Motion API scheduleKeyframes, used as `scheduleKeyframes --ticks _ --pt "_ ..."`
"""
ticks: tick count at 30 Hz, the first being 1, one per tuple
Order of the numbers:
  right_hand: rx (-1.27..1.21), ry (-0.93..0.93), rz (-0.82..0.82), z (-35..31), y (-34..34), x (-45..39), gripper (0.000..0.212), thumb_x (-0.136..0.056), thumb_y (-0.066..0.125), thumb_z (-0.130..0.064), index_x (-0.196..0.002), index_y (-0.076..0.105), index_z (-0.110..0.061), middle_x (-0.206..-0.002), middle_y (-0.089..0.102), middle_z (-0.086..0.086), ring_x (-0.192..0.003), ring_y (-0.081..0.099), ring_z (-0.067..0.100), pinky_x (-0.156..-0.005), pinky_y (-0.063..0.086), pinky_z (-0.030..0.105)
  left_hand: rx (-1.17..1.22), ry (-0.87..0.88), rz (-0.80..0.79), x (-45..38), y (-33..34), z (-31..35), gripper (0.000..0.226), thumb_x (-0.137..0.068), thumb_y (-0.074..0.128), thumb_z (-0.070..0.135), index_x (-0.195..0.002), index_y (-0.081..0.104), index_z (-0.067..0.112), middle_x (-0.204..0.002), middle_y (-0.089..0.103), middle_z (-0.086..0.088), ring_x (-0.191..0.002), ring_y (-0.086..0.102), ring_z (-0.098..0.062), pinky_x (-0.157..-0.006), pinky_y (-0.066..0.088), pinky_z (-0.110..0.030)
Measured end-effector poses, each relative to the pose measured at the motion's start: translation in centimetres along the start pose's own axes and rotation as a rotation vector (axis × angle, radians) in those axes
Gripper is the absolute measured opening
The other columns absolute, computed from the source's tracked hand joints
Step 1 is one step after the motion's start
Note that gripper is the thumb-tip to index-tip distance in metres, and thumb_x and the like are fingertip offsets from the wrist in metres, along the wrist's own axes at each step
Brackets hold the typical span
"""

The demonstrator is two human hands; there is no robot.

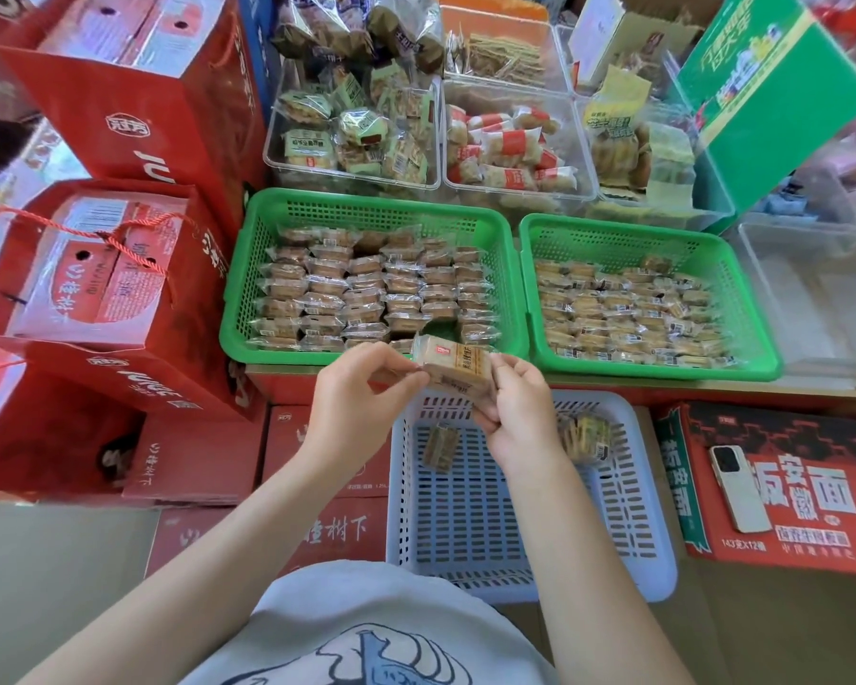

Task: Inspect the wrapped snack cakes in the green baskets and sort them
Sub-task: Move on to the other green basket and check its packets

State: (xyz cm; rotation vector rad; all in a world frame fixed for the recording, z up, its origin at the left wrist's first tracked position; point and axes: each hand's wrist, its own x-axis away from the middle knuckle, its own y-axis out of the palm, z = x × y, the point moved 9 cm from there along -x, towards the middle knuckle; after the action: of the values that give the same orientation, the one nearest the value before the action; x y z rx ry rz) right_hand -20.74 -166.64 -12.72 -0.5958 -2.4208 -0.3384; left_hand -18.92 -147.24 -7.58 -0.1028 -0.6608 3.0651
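My left hand and right hand pinch one clear-wrapped tan snack cake over the pale slotted plastic basket's far edge; I'd turn it slowly, checking seals.

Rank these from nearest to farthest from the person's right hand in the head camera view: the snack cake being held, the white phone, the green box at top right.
1. The held snack cake, pinched between the right hand and the left hand.
2. The white phone, lying on a red carton to the right.
3. The green box, far up at the top right behind the bins.
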Motion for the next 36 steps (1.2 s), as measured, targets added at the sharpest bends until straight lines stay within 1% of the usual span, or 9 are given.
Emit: scheduleKeyframes --ticks 5,11,15,19,25,28,30,32,36 --pt "0.167 -0.183 -0.104 -1.4 0.4 -0.3 0.027 -0.095 0.066 -0.037 -0.106 0.056 -0.015 -0.076 0.061 0.000 -0.053 0.051 0.010 -0.052 0.046 0.025 0.105 -0.222 -0.005 -1.2 0.6 -2.7 0.009 -0.085 0.080 0.020 -0.078 0.074 0.019 -0.101 0.066 0.016 -0.099 0.061 0.000 -0.083 0.045 -0.015" --pt "0.349 -0.293 -0.117 -2.8 -0.2 -1.5 0.011 -0.090 0.072 -0.013 -0.093 0.064 -0.007 -0.079 0.067 0.003 -0.065 0.064 0.016 -0.065 0.058 0.030 0.547 -0.516 -0.108 -2.1 2.9 -5.5 0.016 -0.092 0.073 0.016 -0.078 0.068 0.010 -0.108 0.076 -0.001 -0.102 0.073 -0.020 -0.097 0.056 -0.042" --pt "0.308 -0.187 -0.174 -2.7 -0.5 -3.5 0.014 -0.088 0.075 -0.016 -0.081 0.063 -0.012 -0.078 0.065 -0.002 -0.077 0.063 0.014 -0.080 0.054 0.036 0.672 -0.571 -0.162 -3.2 4.5 -5.8 0.017 -0.095 0.066 0.011 -0.079 0.062 0.006 -0.109 0.076 -0.009 -0.104 0.073 -0.022 -0.093 0.057 -0.036" --pt "0.239 0.014 -0.378 -1.9 0.7 -6.0 0.017 -0.092 0.066 -0.006 -0.082 0.054 -0.012 -0.109 0.069 0.018 -0.107 0.067 0.031 -0.098 0.053 0.045 0.729 -0.603 -0.195 -5.1 5.9 -7.1 0.019 -0.097 0.062 0.014 -0.080 0.063 0.005 -0.110 0.076 -0.012 -0.108 0.071 -0.024 -0.092 0.057 -0.035" --pt "0.367 0.023 -0.480 -3.7 2.5 -9.8 0.014 -0.093 0.065 -0.007 -0.086 0.054 -0.012 -0.099 0.068 0.010 -0.094 0.067 0.022 -0.092 0.055 0.038 0.730 -0.655 -0.218 -8.4 8.3 -9.5 0.016 -0.102 0.057 0.017 -0.093 0.062 0.004 -0.111 0.075 -0.013 -0.108 0.071 -0.026 -0.099 0.055 -0.040" --pt "0.586 -0.093 -0.323 -5.0 2.1 -12.3 0.013 -0.089 0.071 -0.017 -0.082 0.060 -0.016 -0.091 0.068 0.012 -0.088 0.068 0.029 -0.086 0.056 0.040 0.370 -0.580 -0.150 -10.4 8.3 -11.1 0.016 -0.104 0.054 0.024 -0.104 0.066 0.013 -0.112 0.072 0.000 -0.102 0.069 -0.017 -0.096 0.054 -0.038" --pt "0.781 -0.179 -0.197 -5.8 2.0 -13.5 0.015 -0.085 0.071 -0.024 -0.080 0.058 -0.018 -0.082 0.063 0.010 -0.079 0.063 0.027 -0.076 0.051 0.037 -0.104 -0.295 -0.187 -12.0 8.2 -10.7 0.022 -0.103 0.052 0.023 -0.120 0.063 0.015 -0.117 0.064 0.002 -0.107 0.061 -0.017 -0.091 0.049 -0.032" --pt "0.914 -0.238 -0.158 -5.9 2.9 -14.2 0.018 -0.084 0.070 -0.027 -0.079 0.056 -0.017 -0.079 0.057 0.001 -0.070 0.052 0.018 -0.066 0.043 0.031 -0.433 -0.016 -0.322 -12.5 9.8 -10.7 0.031 -0.102 0.051 0.022 -0.132 0.057 0.013 -0.137 0.056 -0.003 -0.130 0.049 -0.022 -0.106 0.040 -0.036" --pt "1.189 -0.407 -0.085 -5.4 5.7 -15.0 0.018 -0.085 0.069 -0.029 -0.080 0.056 -0.017 -0.097 0.049 0.004 -0.077 0.052 0.016 -0.062 0.037 0.025 -0.716 0.011 -0.485 -12.1 11.6 -13.1 0.048 -0.106 0.037 0.037 -0.148 0.044 0.016 -0.157 0.040 -0.005 -0.148 0.030 -0.021 -0.122 0.016 -0.042"
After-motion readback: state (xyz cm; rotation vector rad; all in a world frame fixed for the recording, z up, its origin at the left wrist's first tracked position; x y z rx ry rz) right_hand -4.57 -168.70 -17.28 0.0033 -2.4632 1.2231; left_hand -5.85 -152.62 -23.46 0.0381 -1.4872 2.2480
